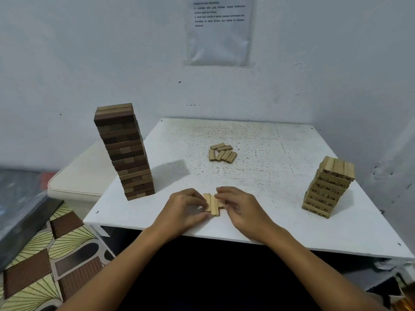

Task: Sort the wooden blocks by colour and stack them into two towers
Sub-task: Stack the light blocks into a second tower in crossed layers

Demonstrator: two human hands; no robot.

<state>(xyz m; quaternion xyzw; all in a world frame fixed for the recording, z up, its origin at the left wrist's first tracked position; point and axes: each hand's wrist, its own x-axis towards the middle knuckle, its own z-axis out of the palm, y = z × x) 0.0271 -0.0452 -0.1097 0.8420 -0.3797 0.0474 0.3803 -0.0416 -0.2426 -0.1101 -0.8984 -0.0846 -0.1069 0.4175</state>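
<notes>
Blocks in hand: three light wooden blocks lie side by side at lower centre of the frame, near the table's front edge, long sides touching.
Left hand: the left hand has curled fingers pinching the left side of this small group.
Right hand: the right hand has curled fingers gripping the group's right side, partly covering the rightmost block.
Dark tower: a tall dark tower of brown blocks stands at centre left on the table's left edge, leaning slightly.
Light tower: a shorter light tower of pale blocks with printed numbers stands at centre right.
Loose pile: a loose pile of light blocks lies flat mid-table, between the towers and well apart from both.
Table: white speckled table.
Wall: a printed sheet hangs at upper centre.
Floor: patterned mat at lower left.
</notes>
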